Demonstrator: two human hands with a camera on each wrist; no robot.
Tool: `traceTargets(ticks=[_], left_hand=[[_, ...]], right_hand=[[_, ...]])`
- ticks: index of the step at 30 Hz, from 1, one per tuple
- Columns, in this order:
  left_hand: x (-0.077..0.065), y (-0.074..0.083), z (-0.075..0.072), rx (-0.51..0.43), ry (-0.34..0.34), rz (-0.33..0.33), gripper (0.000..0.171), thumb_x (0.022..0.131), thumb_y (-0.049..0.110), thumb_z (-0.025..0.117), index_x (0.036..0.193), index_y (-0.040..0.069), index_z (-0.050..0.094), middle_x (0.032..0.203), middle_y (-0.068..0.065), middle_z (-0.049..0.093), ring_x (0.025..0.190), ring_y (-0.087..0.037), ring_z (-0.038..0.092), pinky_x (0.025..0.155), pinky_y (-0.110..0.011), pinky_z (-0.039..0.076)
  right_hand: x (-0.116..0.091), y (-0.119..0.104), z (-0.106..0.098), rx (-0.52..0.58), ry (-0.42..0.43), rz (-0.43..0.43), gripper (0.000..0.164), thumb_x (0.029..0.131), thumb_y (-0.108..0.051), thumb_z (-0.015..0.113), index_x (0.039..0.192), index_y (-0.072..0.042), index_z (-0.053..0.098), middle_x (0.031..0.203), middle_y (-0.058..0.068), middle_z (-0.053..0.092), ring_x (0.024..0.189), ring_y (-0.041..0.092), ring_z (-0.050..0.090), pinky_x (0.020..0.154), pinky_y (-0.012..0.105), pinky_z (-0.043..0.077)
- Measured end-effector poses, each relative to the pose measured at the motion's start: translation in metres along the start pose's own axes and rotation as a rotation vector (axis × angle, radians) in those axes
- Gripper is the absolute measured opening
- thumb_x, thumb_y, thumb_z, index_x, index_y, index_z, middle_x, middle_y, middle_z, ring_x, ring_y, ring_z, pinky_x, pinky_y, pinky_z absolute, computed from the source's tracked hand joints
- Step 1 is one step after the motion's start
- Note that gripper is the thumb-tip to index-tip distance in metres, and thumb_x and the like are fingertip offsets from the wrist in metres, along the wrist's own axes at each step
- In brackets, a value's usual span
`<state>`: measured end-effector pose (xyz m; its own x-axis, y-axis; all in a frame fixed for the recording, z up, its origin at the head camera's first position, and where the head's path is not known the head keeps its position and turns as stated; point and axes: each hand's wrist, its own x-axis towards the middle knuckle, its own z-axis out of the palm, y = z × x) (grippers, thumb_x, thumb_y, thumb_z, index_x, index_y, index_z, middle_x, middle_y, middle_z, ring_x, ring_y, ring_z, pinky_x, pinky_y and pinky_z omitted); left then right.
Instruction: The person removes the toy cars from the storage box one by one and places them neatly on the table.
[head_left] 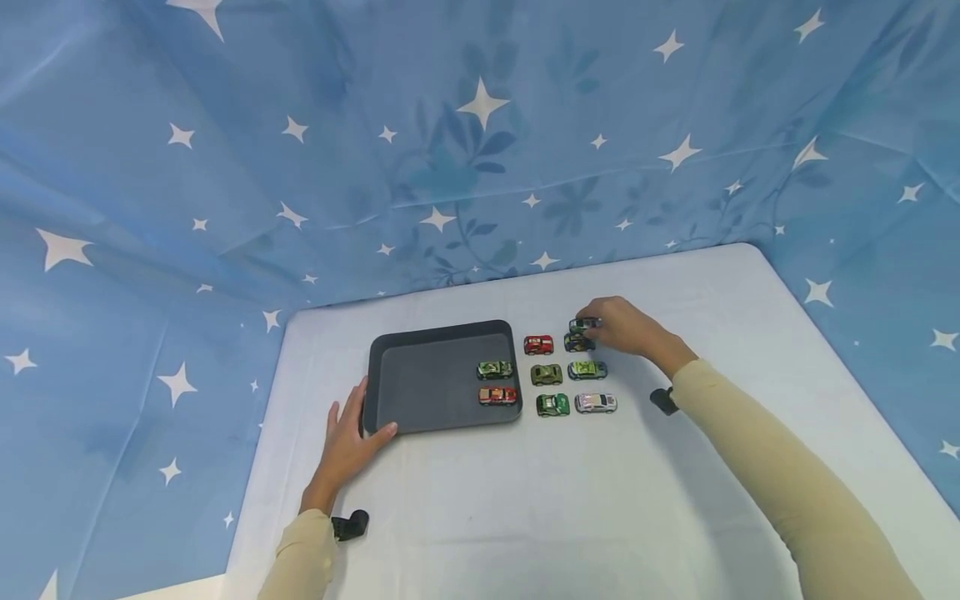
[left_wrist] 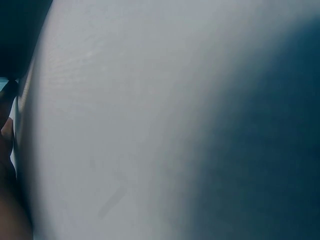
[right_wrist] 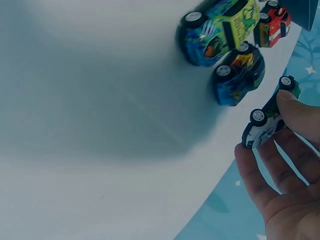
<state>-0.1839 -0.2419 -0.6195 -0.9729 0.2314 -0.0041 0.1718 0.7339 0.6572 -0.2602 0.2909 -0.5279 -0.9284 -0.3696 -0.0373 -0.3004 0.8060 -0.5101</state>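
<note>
My right hand point(head_left: 622, 325) pinches a green, white and dark toy car point(right_wrist: 270, 115) between thumb and fingers, raised off the table in the right wrist view. Just below it in the head view sits a dark blue toy car point(head_left: 579, 342). My left hand point(head_left: 349, 442) rests at the near left corner of a dark grey tray point(head_left: 435, 427), its fingers extended along the left side and the thumb at the front rim. Inside the tray, at its right side, stand a green camouflage toy car point(head_left: 494, 370) and a red-orange toy car point(head_left: 498, 396).
Right of the tray stand a red car point(head_left: 538, 344), an olive car point(head_left: 546, 374), a green car point(head_left: 552, 405), a yellow-green car point(head_left: 587, 370) and a whitish car point(head_left: 596, 403). The white table point(head_left: 480, 517) meets a blue star-patterned curtain point(head_left: 420, 167) behind. The left wrist view is mostly blurred.
</note>
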Motion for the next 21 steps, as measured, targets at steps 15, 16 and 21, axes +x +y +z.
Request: traceTargets(ticks=[15,16,21], left_hand=[[-0.002,0.005,-0.003,-0.013,0.021,0.019,0.105,0.094,0.049,0.076,0.173,0.012,0.019,0.173,-0.024,0.026,0.16,-0.046,0.019,0.128,-0.06,-0.006],[-0.002,0.006,-0.003,-0.015,0.02,0.017,0.105,0.094,0.049,0.076,0.173,0.012,0.019,0.173,-0.023,0.026,0.16,-0.045,0.019,0.128,-0.06,-0.007],[-0.001,0.005,-0.003,-0.01,0.009,0.009,0.105,0.094,0.05,0.076,0.173,0.012,0.018,0.174,-0.023,0.025,0.16,-0.044,0.018,0.128,-0.059,-0.008]], right_hand=[[-0.021,0.025,-0.008,-0.025,0.024,0.006,0.03,0.094,0.004,0.077,0.122,0.012,0.073,0.121,0.028,0.073,0.116,0.046,0.068,0.102,0.059,0.054],[-0.023,0.026,-0.008,-0.025,0.023,0.01,0.029,0.094,0.004,0.076,0.122,0.011,0.073,0.121,0.028,0.073,0.116,0.046,0.068,0.102,0.06,0.054],[-0.029,0.032,-0.008,-0.032,0.017,0.016,0.029,0.093,0.004,0.077,0.121,0.012,0.073,0.12,0.029,0.073,0.115,0.047,0.068,0.102,0.06,0.054]])
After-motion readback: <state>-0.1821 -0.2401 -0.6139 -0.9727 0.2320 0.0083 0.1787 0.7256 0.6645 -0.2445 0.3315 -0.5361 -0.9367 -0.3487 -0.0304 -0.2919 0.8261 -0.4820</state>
